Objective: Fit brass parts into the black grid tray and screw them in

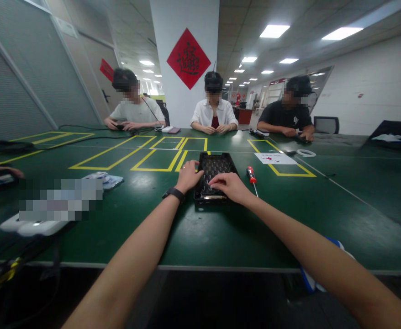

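A black rectangular tray (233, 165) lies on the green table, with rows of small dark shapes inside it, too small to name. My left hand (188, 177), with a dark band at the wrist, grips the tray's left side. Over the tray's near half, my right hand (230, 186) has its thumb and fingertips pinched together; whatever is between them is too small to make out. A thin light-coloured strip (214, 197) lies along the tray's near end. To the right of the tray rests a screwdriver (251, 174) with a red and black handle.
Yellow tape outlines (152, 169) mark the green table (200, 237). A white printed sheet (276, 158) and a roll of tape (306, 153) lie at the right. White devices with cables (43, 226) stand at the left. Three people sit opposite; another person's hands show at the left edge.
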`<state>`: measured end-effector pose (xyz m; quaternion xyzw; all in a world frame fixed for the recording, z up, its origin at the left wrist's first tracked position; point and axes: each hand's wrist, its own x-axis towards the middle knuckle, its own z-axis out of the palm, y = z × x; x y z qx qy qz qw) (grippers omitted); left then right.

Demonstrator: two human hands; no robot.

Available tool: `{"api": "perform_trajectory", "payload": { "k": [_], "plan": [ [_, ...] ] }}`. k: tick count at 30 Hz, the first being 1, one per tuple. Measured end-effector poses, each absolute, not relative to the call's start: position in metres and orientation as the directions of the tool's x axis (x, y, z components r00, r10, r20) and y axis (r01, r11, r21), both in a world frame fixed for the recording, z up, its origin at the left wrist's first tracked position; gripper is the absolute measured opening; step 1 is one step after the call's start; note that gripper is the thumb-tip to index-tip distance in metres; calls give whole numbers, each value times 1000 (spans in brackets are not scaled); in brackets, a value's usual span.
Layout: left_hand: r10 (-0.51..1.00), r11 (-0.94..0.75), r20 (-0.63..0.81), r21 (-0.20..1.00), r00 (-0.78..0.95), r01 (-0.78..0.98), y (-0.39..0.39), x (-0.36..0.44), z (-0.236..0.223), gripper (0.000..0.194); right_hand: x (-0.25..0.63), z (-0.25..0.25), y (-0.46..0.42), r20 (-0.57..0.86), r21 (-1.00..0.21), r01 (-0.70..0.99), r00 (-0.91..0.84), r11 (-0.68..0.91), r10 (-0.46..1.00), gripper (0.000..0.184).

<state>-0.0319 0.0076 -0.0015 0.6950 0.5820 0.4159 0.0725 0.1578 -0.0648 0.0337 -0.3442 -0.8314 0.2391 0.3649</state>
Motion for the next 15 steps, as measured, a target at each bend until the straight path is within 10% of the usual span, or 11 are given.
{"api": "perform_trajectory", "payload": {
  "k": [4, 15],
  "plan": [
    [962, -186, 270, 739, -32, 647, 23, -33, -23, 43, 149, 33, -65, 487, -477, 463, -569, 747, 663, 7],
    [953, -189, 292, 774, -77, 604, 27, -29, -28, 44, 142, 25, -58, 379, -407, 535, -638, 740, 670, 13]
  ]
}}
